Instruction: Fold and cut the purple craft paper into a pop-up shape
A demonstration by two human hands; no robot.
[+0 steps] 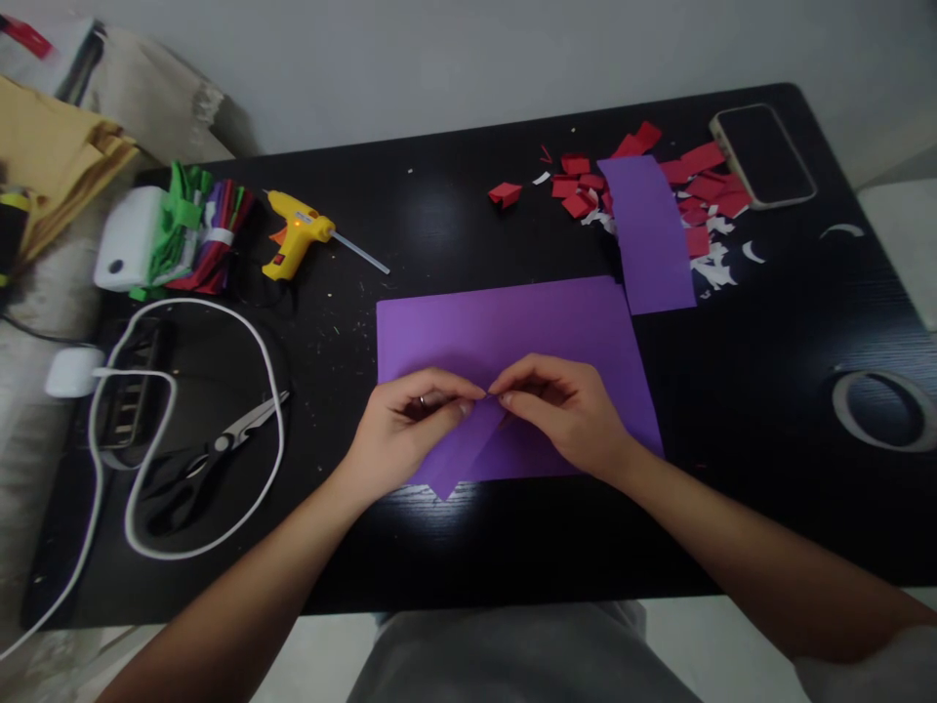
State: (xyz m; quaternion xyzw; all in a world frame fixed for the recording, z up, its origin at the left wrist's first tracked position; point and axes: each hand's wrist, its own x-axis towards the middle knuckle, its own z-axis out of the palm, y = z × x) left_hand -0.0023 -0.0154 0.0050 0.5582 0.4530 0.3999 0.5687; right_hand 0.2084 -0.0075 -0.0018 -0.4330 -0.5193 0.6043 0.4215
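Note:
A narrow purple paper strip (467,444) slants between my hands, its lower corner poking past the near edge of a large purple paper sheet (505,312). My left hand (406,425) pinches the strip's upper end between thumb and forefinger. Close against it, my right hand (563,405) pinches the same end, fingertips nearly touching the left ones. Both hands are just over the sheet, which lies flat on the black table (431,557). The fingers hide the strip's top end.
Another purple piece (654,234) overlaps red paper bits (707,186) and white scraps beside a phone (765,156). A tape roll (884,410) lies right. Leftward are a yellow glue gun (297,234), scissors (220,449), a looping white cable (197,555) and bundled coloured stems (212,234).

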